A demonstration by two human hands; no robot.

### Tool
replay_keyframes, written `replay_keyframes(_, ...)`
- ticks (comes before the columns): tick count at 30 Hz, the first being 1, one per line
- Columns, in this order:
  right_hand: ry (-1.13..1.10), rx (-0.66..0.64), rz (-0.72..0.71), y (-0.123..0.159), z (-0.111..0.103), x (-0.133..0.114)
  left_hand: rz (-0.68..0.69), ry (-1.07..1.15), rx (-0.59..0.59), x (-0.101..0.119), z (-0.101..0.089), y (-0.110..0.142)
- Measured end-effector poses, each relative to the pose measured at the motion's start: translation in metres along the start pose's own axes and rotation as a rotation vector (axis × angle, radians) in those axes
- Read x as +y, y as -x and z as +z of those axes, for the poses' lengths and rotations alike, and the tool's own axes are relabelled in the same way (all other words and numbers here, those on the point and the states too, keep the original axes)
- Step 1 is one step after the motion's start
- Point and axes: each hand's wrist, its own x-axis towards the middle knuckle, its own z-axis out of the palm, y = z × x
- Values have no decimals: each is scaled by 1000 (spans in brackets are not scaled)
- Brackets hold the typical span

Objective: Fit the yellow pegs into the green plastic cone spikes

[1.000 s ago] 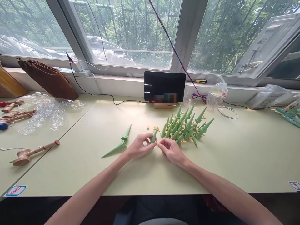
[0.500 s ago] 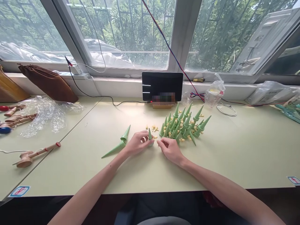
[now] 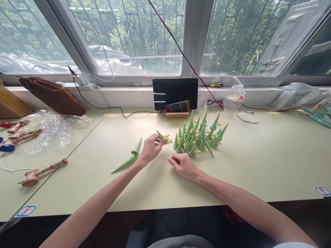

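Note:
My left hand point(image 3: 150, 148) grips a green plastic watering spike point(image 3: 160, 134) between thumb and fingers, its point tilted up to the left. Small yellow valves point(image 3: 170, 141) are right beside those fingertips; whether one is fixed to the held spike I cannot make out. Nearer to me, my right hand point(image 3: 184, 166) hovers low over the table, thumb and fingers pinched; anything between them is too small to name. To its upper right stands a dense group of green spikes point(image 3: 192, 138) with yellow valves at their sides. Two more spikes point(image 3: 124, 165) lie left of my left hand.
Behind the spikes, a dark tablet point(image 3: 176, 90) leans at the windowsill with a phone point(image 3: 177, 107) before it. Wooden kendama toys point(image 3: 32, 176) and crumpled clear plastic point(image 3: 55, 131) lie on the left. A bagged cup point(image 3: 234, 100) and coiled white cable point(image 3: 247, 117) sit at back right.
My left hand has moved forward, away from my right hand, carrying the spike to the yellow valves and tilting it left. The right hand stays low, and the view has shifted slightly.

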Motion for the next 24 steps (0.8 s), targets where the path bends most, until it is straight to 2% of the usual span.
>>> replay_keyframes(6,27,-6,-11,-1,1,1,58,-209,13,-1,24,-50)
replay_keyframes(10,31,-14,-19,-2,1,1,47,-246,-26,-8,41,-69)
replay_keyframes(17,54,-44,-50,-1,2,3,62,-291,-127,-13,42,-63)
replay_keyframes(24,72,-60,-41,-1,0,1,79,-298,-241,-8,29,-58)
